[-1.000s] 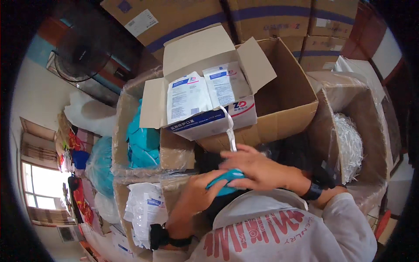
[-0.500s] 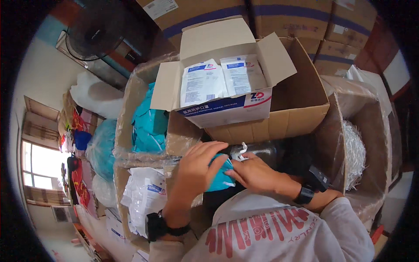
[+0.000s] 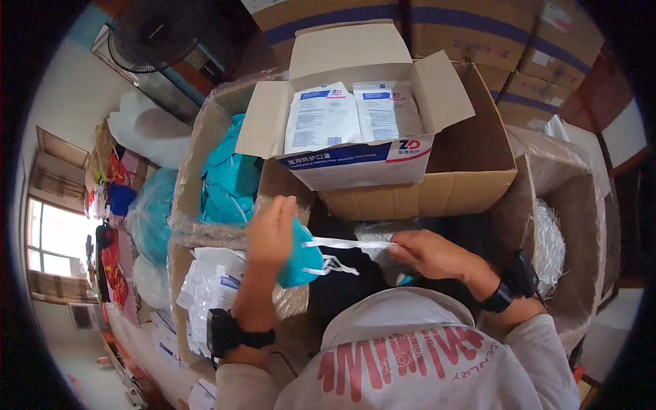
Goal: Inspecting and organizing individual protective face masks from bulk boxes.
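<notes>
A teal face mask [image 3: 302,256] is gripped by my left hand [image 3: 272,232], whose fingers close around its left side. White straps hang off the mask's right edge. One strap [image 3: 352,243] runs taut and level to my right hand [image 3: 437,254], which pinches its far end. A second strap curls loosely below it. Both hands are above my lap, in front of a small open white-and-blue box [image 3: 362,164] that holds white sealed packets [image 3: 321,117].
The small box rests on a larger cardboard carton [image 3: 471,184]. Left of it, a plastic-lined carton holds teal masks [image 3: 231,178]; nearer is one with white packets [image 3: 208,287]. At right, a carton holds white straps [image 3: 549,239]. Sealed cartons [image 3: 471,34] are stacked behind.
My left hand has moved left with the mask, while my right hand has shifted right. Between them a strap, bunched before, is now stretched straight.
</notes>
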A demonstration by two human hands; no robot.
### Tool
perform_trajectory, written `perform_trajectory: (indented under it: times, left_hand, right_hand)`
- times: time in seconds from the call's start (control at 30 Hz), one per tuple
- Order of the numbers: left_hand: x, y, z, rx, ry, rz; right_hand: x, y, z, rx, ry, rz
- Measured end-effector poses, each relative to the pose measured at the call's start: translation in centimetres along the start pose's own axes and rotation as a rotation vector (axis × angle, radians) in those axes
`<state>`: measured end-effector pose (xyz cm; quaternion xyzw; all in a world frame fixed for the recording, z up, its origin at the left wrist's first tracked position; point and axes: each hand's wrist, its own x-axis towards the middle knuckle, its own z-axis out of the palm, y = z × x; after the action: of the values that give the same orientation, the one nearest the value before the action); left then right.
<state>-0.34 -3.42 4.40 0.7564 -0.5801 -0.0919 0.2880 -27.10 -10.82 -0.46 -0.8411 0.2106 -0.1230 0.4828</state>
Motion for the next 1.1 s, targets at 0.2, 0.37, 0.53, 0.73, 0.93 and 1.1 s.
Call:
perform_trajectory:
  times: [0.2, 0.37, 0.53, 0.73, 0.93, 1.1]
  left_hand:
    - [-0.1, -2.5, -0.5, -0.177, -0.093, 0.062]
    - [-2.7, -3.2, -1.2, -0.030, -0.551, -0.006]
    - [-5.5, 1.6, -0.6, 0.030, -1.092, 0.042]
    - [-7.8, -0.9, 2.8, -0.618, -1.191, -0.240]
    - [-9.1, -2.6, 2.7, -1.559, -0.657, -0.574]
    - [-6.3, 0.8, 4.2, -1.386, -0.527, -0.559]
  right_hand:
    - [0.1, 0.9, -0.7, 0.283, -0.104, 0.087]
    - [0.6, 1.1, -1.1, 0.278, -0.262, 0.172]
    - [1.2, 1.6, 1.1, 0.723, -0.363, 0.478]
    - [0.7, 3.2, 1.7, 1.112, -0.544, 0.500]
    - [0.1, 0.8, 1.9, 0.997, -0.654, 0.417]
    - [0.9, 0.8, 4.5, 0.690, -0.549, 0.325]
